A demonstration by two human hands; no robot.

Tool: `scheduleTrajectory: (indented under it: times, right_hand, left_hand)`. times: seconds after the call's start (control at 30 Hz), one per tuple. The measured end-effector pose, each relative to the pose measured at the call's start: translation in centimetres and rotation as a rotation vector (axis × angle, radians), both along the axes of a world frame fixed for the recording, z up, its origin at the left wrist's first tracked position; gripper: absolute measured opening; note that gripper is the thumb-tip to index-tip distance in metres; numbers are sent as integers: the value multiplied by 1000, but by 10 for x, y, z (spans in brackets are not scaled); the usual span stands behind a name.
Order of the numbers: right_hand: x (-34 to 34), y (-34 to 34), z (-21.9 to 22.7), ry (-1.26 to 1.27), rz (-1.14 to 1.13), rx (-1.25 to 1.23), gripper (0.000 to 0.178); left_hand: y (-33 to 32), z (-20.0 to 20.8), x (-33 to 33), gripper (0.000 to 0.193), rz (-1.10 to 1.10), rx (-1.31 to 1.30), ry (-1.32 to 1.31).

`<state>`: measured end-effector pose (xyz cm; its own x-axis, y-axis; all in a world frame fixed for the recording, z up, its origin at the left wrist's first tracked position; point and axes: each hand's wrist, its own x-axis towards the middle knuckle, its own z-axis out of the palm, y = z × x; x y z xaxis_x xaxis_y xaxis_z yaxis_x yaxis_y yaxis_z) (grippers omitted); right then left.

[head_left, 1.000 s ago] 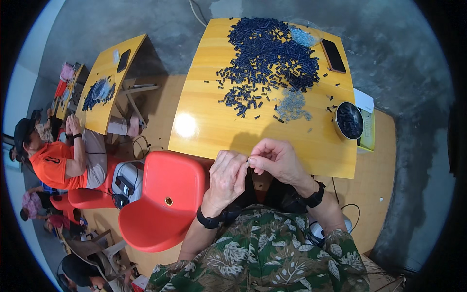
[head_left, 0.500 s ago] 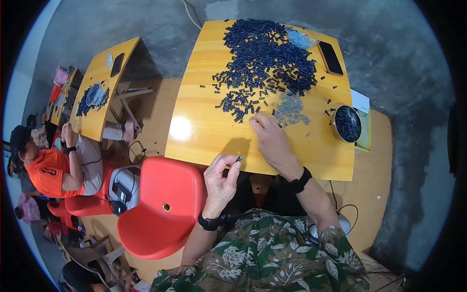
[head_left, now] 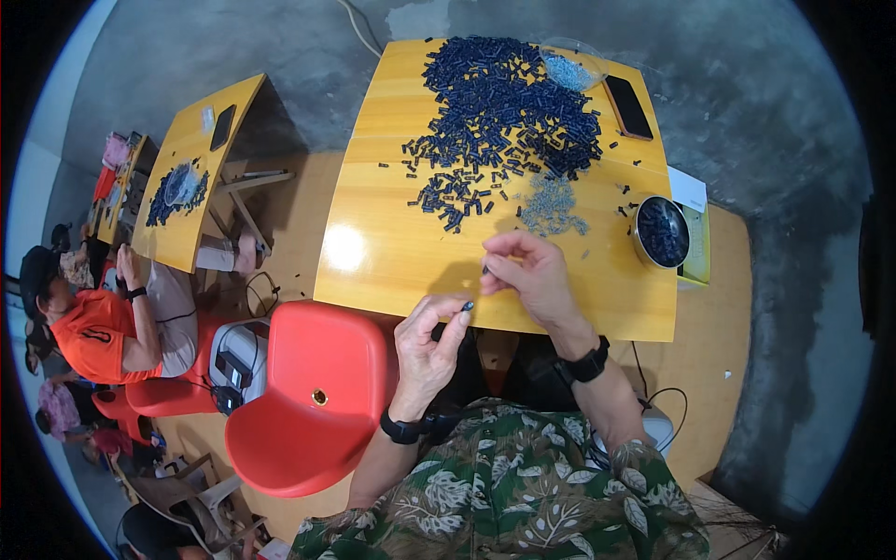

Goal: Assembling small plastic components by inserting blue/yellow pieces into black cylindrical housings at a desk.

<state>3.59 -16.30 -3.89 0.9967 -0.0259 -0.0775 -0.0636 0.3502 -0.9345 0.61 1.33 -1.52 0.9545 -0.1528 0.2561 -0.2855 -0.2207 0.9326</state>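
Observation:
Near the front edge of the yellow table [head_left: 373, 271], my left hand [head_left: 427, 350] pinches a small black cylindrical part [head_left: 469, 305] between thumb and fingertips. My right hand [head_left: 534, 278] is above the table edge, just right of the left one, its fingers closed on a tiny dark piece [head_left: 485, 270] too small to name. Beyond my hands spreads a large pile of small black cylindrical parts [head_left: 509, 107], looser toward me. Beside its near right end is a heap of tiny pale grey pieces [head_left: 553, 205].
A round metal bowl [head_left: 638, 245] of black parts stands at the right. Far right are a phone [head_left: 628, 107] and a clear dish [head_left: 597, 58] with pale blue pieces. A red chair [head_left: 327, 355] is at my left; beyond it a person in orange [head_left: 98, 331] sits at another table.
My right hand has drawn back from beside the loose black parts toward my left hand, now with a tiny dark piece in its fingertips. The left hand still holds its black part.

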Motion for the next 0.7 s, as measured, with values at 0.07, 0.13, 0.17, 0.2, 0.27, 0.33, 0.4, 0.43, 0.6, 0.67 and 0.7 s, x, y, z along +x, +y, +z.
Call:
scheduleTrajectory:
  times: [0.07, 0.13, 0.17, 0.2, 0.27, 0.33, 0.4, 0.43, 0.6, 0.67, 0.7]
  right_hand:
    - [-14, -2, 12, 34, 27, 257, 17]
    - [-26, -2, 20, 63, 64, 376, 18]
    - [-30, -1, 18, 61, 62, 377, 18]
    - [-33, 1, 15, -12, 35, 370, 18]
    - [-37, 3, 13, -86, 11, 364, 18]
    - [-41, 4, 14, -92, -9, 362, 16]
    - [-44, 5, 17, -100, -23, 312, 16]
    - [-45, 5, 18, -107, -36, 260, 16]
    - [-49, 6, 25, -48, -21, 186, 15]
    - [-49, 6, 27, -29, -21, 163, 16]
    - [-48, 4, 24, -52, 3, 128, 15]
  left_hand:
    - [-3, 2, -2, 9, -42, -54, -77]
    - [-5, 6, -3, 10, -71, -68, -92]
    - [-6, 8, -4, 11, -101, -85, -104]
    - [-7, 9, -6, 11, -103, -83, -105]
    - [-7, 11, -8, 12, -129, -121, -88]
    - [-7, 11, -10, 13, -130, -126, -98]
    - [-7, 12, -12, 14, -132, -131, -106]
    - [-7, 12, -12, 15, -125, -121, -108]
    - [-7, 11, -15, 15, -98, -131, -101]
    - [-7, 10, -13, 15, -91, -122, -137]
    - [-7, 11, -13, 15, -90, -122, -137]
